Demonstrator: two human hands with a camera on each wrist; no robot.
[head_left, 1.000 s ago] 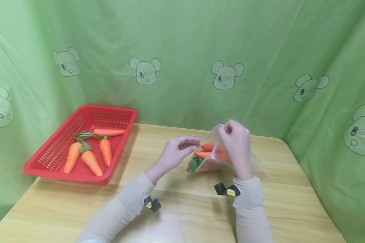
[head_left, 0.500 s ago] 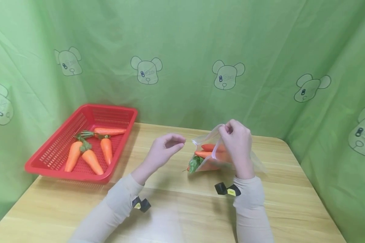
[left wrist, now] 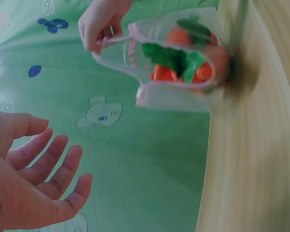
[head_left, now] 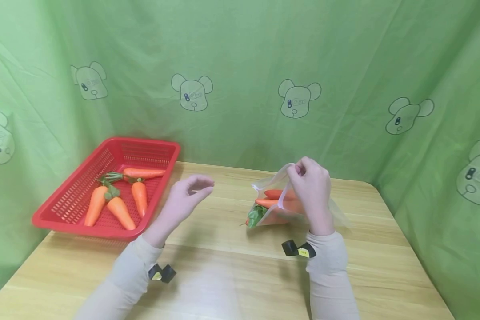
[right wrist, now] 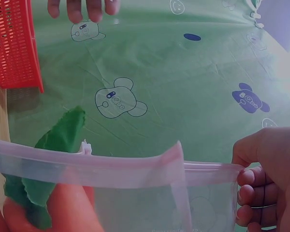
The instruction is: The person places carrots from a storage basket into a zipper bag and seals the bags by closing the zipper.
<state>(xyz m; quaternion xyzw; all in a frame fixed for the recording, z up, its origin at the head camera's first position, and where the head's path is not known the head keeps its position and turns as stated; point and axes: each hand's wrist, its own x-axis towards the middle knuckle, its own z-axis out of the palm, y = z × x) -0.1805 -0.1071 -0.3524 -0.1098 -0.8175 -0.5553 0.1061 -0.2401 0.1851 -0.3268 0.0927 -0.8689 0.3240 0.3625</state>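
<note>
Carrots point(head_left: 267, 203) with green leaves lie inside a clear zip bag point(head_left: 260, 186) whose mouth gapes toward the left. My right hand point(head_left: 311, 189) pinches the upper edge of the bag between thumb and fingers, seen close in the right wrist view by the pinkish zip strip point(right wrist: 208, 166). My left hand point(head_left: 184, 198) hovers above the table beside the red basket, apart from the bag; its fingers are relaxed and hold nothing, as the left wrist view confirms. Some of the bagged carrots are partly hidden behind the right hand.
A red plastic basket point(head_left: 152, 222) stands at the left of the wooden table point(head_left: 240, 271). Several carrots point(head_left: 121, 212) with green tops lie in it. Green curtains point(head_left: 240, 133) with printed bear heads hang behind and at both sides.
My left hand has moved away from the bag's mouth, leftward toward the red basket. My right hand and the bag have stayed almost in place.
</note>
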